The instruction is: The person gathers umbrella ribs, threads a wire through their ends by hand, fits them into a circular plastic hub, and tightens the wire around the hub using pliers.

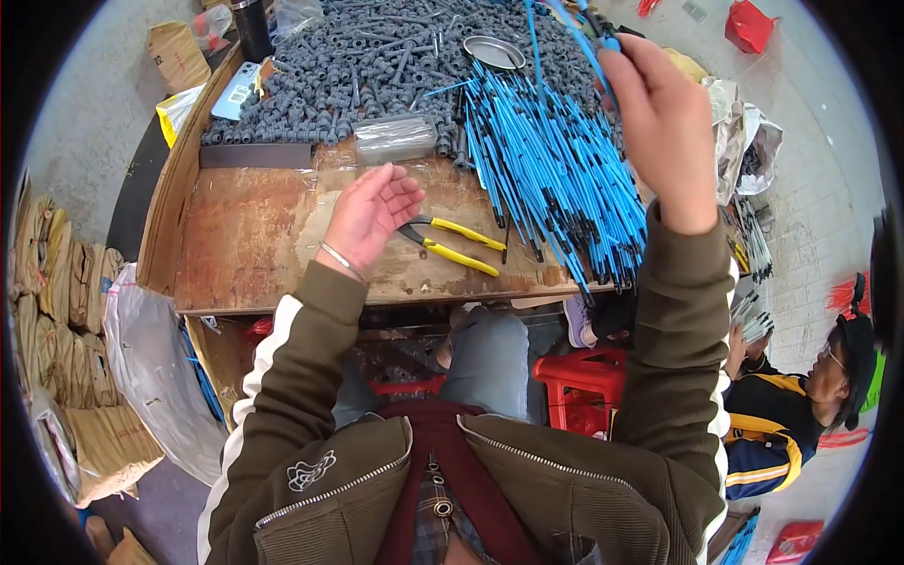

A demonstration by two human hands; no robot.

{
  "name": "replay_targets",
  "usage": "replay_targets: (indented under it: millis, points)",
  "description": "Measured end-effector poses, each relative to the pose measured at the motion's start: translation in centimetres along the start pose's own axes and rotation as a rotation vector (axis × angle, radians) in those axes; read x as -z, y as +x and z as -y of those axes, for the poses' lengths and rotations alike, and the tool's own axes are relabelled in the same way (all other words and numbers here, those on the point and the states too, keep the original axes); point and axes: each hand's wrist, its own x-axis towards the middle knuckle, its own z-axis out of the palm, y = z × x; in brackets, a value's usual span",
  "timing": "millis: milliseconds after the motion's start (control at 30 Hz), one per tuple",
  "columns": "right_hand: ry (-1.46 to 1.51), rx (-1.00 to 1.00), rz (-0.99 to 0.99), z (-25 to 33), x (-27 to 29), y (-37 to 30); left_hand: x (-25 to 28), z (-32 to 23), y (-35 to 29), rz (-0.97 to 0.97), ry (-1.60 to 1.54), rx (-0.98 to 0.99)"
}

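Observation:
My right hand (pixel 667 127) is raised above the far right part of the table. Its fingers are closed round thin blue rods (pixel 589 58), whose upper ends run out of view. Beneath it lies a large bundle of similar blue rods with black ends (pixel 556 174). My left hand (pixel 373 215) hovers over the bare wood with the palm turned inward, its fingers loosely curled and nothing in them. Just right of it lie pliers with yellow handles (pixel 461 259), jaws toward the hand. Beyond the hand sits a clear box of thin metallic pins (pixel 395 139).
A heap of grey plastic fittings (pixel 367 61) covers the table's far side, with a round metal dish (pixel 494 52) on it. A phone (pixel 235 91) leans at the left rim (pixel 169 188). A red stool (pixel 579 372) stands below; another person (pixel 782 414) sits at right.

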Motion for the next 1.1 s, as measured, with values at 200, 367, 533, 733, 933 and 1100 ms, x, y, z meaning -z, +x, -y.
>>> replay_targets:
  millis: [200, 367, 533, 733, 933, 1100]
  points:
    - [0.352, -0.069, 0.448, 4.7, -5.3, -6.1, -3.4, -1.1, -1.4, 0.239, -0.331, -0.072]
    - [0.191, -0.098, 0.362, 5.7, -8.8, -7.9, -1.5, -1.1, -1.8, 0.484, -0.480, -0.073]
    - [0.661, -0.123, 0.574, 5.9, -9.8, -7.8, -0.4, -1.6, -2.6, 0.451, -0.397, -0.064]
    - [0.539, 0.109, 0.960, 1.5, -9.8, -4.8, 0.5, 0.1, -4.2, 0.285, -0.240, -0.114]
    - [-0.286, -0.161, 0.489, -13.1, -17.4, -2.0, 1.6, -1.4, -8.1, 0.459, 0.070, 0.150]
    - [-0.382, -0.156, 0.604, -20.3, -19.3, -5.3, 0.8, 0.6, -7.8, 0.684, 0.263, -0.068]
